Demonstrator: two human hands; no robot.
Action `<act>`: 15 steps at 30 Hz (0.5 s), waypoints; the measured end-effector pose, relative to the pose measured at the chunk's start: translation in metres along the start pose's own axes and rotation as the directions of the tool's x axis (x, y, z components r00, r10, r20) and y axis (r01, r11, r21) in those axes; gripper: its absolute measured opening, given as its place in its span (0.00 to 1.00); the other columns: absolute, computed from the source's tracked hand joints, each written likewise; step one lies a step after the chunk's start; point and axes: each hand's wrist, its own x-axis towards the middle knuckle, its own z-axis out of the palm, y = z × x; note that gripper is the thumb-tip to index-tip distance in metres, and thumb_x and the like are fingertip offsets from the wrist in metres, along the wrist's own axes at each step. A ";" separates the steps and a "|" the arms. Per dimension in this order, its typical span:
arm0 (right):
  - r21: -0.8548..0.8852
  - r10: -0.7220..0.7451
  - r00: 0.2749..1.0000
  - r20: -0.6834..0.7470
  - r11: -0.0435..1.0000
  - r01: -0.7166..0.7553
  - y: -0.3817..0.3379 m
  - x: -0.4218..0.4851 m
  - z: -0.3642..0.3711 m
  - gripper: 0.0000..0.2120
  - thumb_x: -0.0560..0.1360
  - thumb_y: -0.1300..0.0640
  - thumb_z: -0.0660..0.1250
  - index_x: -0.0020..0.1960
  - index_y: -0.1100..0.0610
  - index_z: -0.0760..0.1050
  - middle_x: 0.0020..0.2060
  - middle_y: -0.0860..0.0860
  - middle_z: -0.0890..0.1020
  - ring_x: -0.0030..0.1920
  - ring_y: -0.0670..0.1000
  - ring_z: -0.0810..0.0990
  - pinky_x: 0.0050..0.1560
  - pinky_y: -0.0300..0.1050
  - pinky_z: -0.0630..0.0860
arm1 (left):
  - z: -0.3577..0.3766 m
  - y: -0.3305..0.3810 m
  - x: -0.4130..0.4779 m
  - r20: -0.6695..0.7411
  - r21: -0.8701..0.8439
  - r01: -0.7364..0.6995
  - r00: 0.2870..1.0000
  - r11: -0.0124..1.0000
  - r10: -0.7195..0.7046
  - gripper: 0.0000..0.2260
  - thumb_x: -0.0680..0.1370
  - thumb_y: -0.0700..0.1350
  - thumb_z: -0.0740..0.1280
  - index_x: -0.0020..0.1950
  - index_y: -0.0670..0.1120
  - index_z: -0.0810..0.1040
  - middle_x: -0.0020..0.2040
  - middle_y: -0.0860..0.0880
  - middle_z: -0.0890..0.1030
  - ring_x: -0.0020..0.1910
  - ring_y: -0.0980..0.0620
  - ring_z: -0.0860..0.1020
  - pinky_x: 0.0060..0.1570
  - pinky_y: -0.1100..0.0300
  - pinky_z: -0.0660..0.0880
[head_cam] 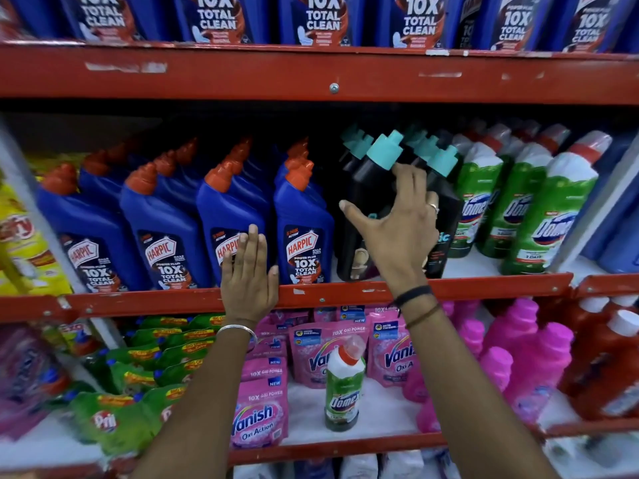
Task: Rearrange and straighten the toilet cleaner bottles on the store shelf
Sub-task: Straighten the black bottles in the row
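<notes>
On the middle shelf stand blue Harpic bottles (162, 236) with orange caps, black bottles (363, 188) with teal caps, and green Domex bottles (560, 209) with red and white caps. My right hand (397, 223) is spread over the front black bottle, thumb to its left and fingers just under the teal cap; a firm grip cannot be confirmed. With fingers straight and together, my left hand (249, 271) lies flat against a blue Harpic bottle (224, 233) at the shelf's front edge. One green Domex bottle (344, 385) stands alone on the shelf below.
A red shelf rail (345, 292) runs under the middle row. The top shelf carries more blue Harpic bottles (321, 19). Below are pink Vanish pouches (259, 409), green Pril pouches (114, 416), pink bottles (532, 357) and red bottles (608, 368). Yellow packs (24, 243) sit at far left.
</notes>
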 end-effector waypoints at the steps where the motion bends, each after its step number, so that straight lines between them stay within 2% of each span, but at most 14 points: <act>1: -0.022 0.010 1.000 0.010 1.000 -0.009 0.002 -0.001 0.008 0.35 0.64 0.40 0.75 0.64 0.54 0.70 0.62 0.49 0.74 0.57 0.59 0.72 0.36 0.44 0.65 | 0.001 0.000 0.000 -0.004 0.000 -0.007 1.000 1.000 0.007 0.27 0.82 0.50 0.47 0.79 0.43 0.45 0.79 0.49 0.44 0.78 0.51 0.45 0.75 0.53 0.40; 5: -0.091 0.032 0.997 0.075 0.996 -0.025 0.011 -0.002 0.032 0.35 0.66 0.39 0.73 0.66 0.54 0.67 0.65 0.49 0.71 0.56 0.60 0.72 0.33 0.46 0.67 | 0.003 -0.003 0.000 -0.022 0.001 -0.021 1.000 1.000 0.021 0.27 0.82 0.50 0.47 0.79 0.42 0.45 0.79 0.48 0.44 0.78 0.51 0.45 0.75 0.53 0.40; 8: -0.130 0.054 0.996 0.074 0.991 -0.044 0.015 -0.001 0.040 0.35 0.67 0.38 0.72 0.68 0.54 0.67 0.66 0.50 0.71 0.58 0.60 0.72 0.33 0.46 0.67 | 0.003 -0.003 -0.001 -0.032 0.007 -0.027 0.999 1.000 0.027 0.27 0.82 0.50 0.47 0.79 0.42 0.45 0.79 0.48 0.44 0.78 0.51 0.45 0.75 0.53 0.39; 15: -0.235 0.068 0.986 0.153 0.971 -0.030 0.019 0.000 0.041 0.35 0.72 0.33 0.62 0.72 0.52 0.62 0.69 0.52 0.68 0.62 0.61 0.71 0.37 0.47 0.66 | 0.002 -0.002 -0.001 -0.033 0.014 -0.020 0.999 1.000 0.020 0.28 0.81 0.49 0.49 0.79 0.42 0.45 0.79 0.48 0.44 0.78 0.51 0.45 0.75 0.54 0.39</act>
